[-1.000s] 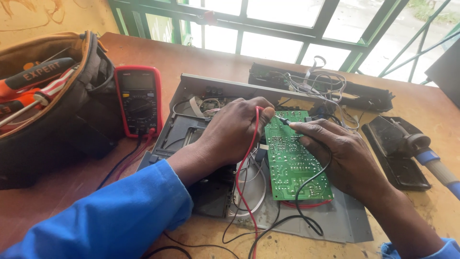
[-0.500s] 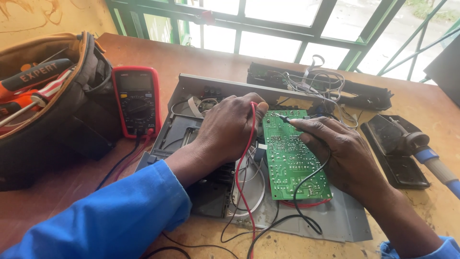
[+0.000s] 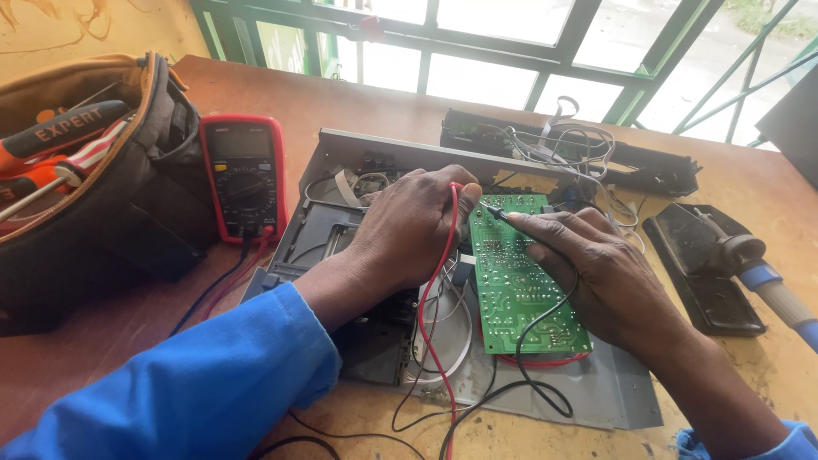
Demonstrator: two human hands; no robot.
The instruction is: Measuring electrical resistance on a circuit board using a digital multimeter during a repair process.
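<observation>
At the middle of the frame the left hand (image 3: 415, 223) pinches the red-leaded meter probe (image 3: 452, 198) against the upper left edge of the green rectangular circuit board (image 3: 518, 281), its fingers curled a little tighter than a second ago. The right hand (image 3: 596, 273) grips the black-leaded probe (image 3: 501, 213), tip on the board's top, much as before. The board lies on the opened grey metal chassis (image 3: 596, 388), and the red multimeter (image 3: 244, 175) sits unmoved at upper left beside the brown tool bag (image 3: 128, 196).
</observation>
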